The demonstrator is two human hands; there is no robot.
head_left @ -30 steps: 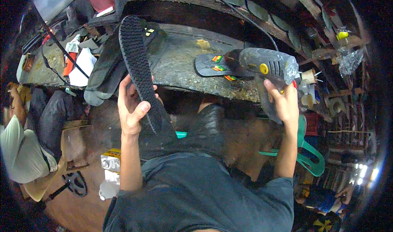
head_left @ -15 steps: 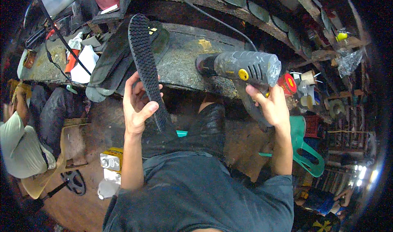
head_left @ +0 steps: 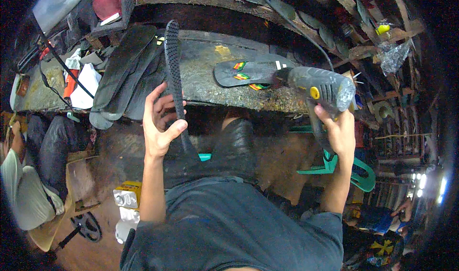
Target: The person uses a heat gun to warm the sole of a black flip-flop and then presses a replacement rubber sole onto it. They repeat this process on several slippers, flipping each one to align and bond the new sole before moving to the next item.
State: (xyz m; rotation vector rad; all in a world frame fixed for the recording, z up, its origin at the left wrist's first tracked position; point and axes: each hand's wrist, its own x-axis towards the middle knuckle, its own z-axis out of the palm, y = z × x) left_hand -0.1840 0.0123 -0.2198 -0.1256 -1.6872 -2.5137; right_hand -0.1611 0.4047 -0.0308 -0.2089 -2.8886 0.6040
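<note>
Likely light, bendy sole [head_left: 173, 56], best held by its edges.
Left hand [head_left: 161, 127] pinches it; right hand [head_left: 341, 130] wraps the handle [head_left: 319, 132] of the heavier-looking heat gun [head_left: 322, 84].

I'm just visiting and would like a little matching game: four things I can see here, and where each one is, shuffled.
Things:
1. Grey gun-shaped tool
2. Dark textured sole
3. Grey sandal
4. Yellow-and-silver container

Places:
A. On the bench
B. Left of the left forearm
C. In the right hand
D. In the left hand

Pairs: 1-C, 2-D, 3-A, 4-B
</note>
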